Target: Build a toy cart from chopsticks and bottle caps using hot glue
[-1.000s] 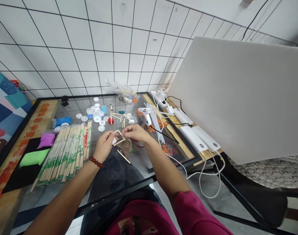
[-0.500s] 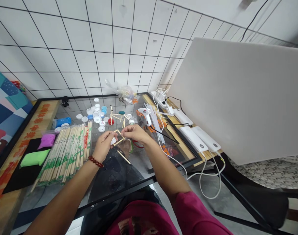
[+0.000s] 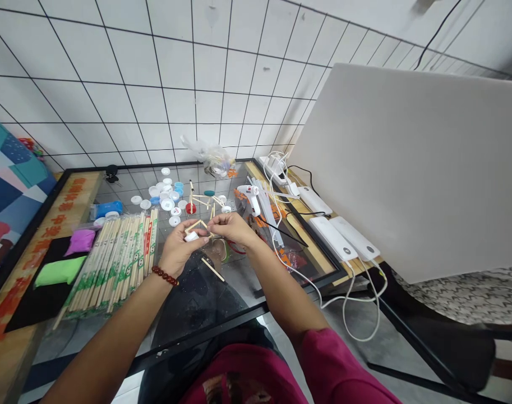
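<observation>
My left hand [image 3: 176,247], with a beaded bracelet at the wrist, holds a white bottle cap [image 3: 191,237] and the left side of a small frame of wooden sticks [image 3: 193,225]. My right hand [image 3: 228,229] pinches the frame's right side between thumb and fingertips. Its lower part is hidden by the cap and fingers. A loose stick [image 3: 212,270] lies on the glass tabletop below the hands. Just beyond them stands a stick structure [image 3: 192,196] with a red cap [image 3: 190,209] at its foot.
Wrapped chopsticks [image 3: 112,264] lie at the left beside green clay [image 3: 60,272] and purple clay [image 3: 80,242]. Several white and blue caps [image 3: 167,204] are spread behind. A white glue gun [image 3: 250,197], glue sticks [image 3: 269,210] and white cables lie to the right.
The left hand has turned, showing more of the white cap. The stick frame has tilted and moved slightly up and left; the right hand stays nearly in place.
</observation>
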The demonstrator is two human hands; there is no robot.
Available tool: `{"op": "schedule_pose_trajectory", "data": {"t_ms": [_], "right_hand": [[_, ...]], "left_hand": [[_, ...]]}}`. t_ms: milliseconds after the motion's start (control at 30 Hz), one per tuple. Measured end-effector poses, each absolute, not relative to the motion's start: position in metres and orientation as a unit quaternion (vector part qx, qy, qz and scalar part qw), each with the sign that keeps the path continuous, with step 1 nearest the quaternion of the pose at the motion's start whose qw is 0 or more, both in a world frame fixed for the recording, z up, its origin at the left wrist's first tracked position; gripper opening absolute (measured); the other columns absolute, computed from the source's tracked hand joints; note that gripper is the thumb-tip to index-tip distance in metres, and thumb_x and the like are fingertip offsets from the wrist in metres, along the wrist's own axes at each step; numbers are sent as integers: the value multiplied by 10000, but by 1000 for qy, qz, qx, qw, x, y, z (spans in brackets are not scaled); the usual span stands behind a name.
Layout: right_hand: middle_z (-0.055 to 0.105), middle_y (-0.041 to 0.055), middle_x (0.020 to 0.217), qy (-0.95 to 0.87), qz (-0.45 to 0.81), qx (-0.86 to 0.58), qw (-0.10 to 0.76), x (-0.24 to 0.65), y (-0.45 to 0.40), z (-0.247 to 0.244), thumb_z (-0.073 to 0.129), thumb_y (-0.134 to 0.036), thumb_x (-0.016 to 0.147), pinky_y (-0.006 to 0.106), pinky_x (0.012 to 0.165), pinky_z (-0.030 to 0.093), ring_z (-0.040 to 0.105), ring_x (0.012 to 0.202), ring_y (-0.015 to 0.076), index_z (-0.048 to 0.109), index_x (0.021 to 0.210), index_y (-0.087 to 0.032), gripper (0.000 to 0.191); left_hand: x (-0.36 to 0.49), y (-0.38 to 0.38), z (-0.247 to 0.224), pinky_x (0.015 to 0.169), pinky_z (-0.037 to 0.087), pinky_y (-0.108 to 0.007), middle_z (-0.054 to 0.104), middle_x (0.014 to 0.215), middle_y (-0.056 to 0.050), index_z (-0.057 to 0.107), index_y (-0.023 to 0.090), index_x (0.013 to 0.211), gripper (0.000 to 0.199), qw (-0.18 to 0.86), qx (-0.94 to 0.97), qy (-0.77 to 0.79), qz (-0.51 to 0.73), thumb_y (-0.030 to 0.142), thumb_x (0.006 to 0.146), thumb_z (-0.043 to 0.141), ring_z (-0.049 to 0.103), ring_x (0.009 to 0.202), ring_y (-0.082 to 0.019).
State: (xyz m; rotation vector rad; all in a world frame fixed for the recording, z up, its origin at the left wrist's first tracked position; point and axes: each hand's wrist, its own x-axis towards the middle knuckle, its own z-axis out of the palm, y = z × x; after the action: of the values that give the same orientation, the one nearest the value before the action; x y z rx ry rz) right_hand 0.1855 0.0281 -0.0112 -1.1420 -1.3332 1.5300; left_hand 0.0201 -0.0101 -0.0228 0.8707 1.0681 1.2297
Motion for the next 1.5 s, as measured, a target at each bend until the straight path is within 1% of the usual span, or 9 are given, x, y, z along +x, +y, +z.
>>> {"op": "schedule_pose_trajectory", "data": {"t_ms": [67,167,267,433,633,833,1033,1333,1500], "right_hand": [[632,-34,587,-529,605,-442,399,184,28,-12,736,-262,586,216,551,336,488,542,85,718,697,-143,164],[634,-35,588,-533,609,-434,395,182,28,-13,740,-276,586,225,565,345,494,539,86,712,700,-143,177],[625,-39,575,-529,618,-432,390,181,28,-14,738,-287,580,229,569,347,493,533,86,707,702,-139,195],[603,-49,562,-529,612,-439,391,179,28,-16,737,-294,584,229,562,333,473,530,80,710,709,-137,202],[603,-51,560,-540,603,-434,395,178,27,-20,755,-302,612,230,567,327,468,532,80,720,728,-136,206],[622,-43,569,-535,607,-428,403,178,28,-22,800,-334,609,243,589,368,503,546,96,742,752,-147,242],[699,-9,651,-522,640,-409,387,182,29,-20,852,-333,555,245,626,411,560,592,106,754,725,-145,272],[692,-14,632,-537,635,-403,382,183,27,-16,850,-331,570,233,614,407,555,590,99,754,734,-132,275],[643,-38,584,-533,627,-412,392,183,27,-14,827,-343,585,229,574,350,499,548,84,746,733,-138,265]], "left_hand": [[20,-10,-24,642,475,-239,720,749,-4,603,145,1088,732,599,377,476,523,233,442,936,627,675,-129],[20,-10,-22,518,403,-214,698,689,8,618,133,1083,710,584,386,506,504,249,453,924,567,580,-113],[20,-11,-20,481,374,-209,674,649,20,630,126,1072,682,580,391,515,496,239,460,907,540,552,-109],[19,-11,-19,480,369,-203,657,634,29,644,128,1049,634,576,397,513,497,212,471,889,511,532,-92],[17,-10,-21,475,375,-208,659,631,17,665,133,978,538,575,414,510,488,201,487,871,508,527,-96],[17,-10,-18,467,369,-212,657,628,20,664,139,969,554,578,396,520,490,206,464,881,515,531,-104],[19,-12,-17,477,368,-221,660,639,22,661,141,965,573,575,399,515,494,220,448,895,525,533,-104],[15,-12,-14,477,349,-236,670,655,4,661,136,992,565,592,412,520,458,208,481,891,545,565,-123],[17,-13,-15,487,351,-254,678,646,2,676,135,998,561,592,406,518,464,207,485,892,515,537,-119]]}}
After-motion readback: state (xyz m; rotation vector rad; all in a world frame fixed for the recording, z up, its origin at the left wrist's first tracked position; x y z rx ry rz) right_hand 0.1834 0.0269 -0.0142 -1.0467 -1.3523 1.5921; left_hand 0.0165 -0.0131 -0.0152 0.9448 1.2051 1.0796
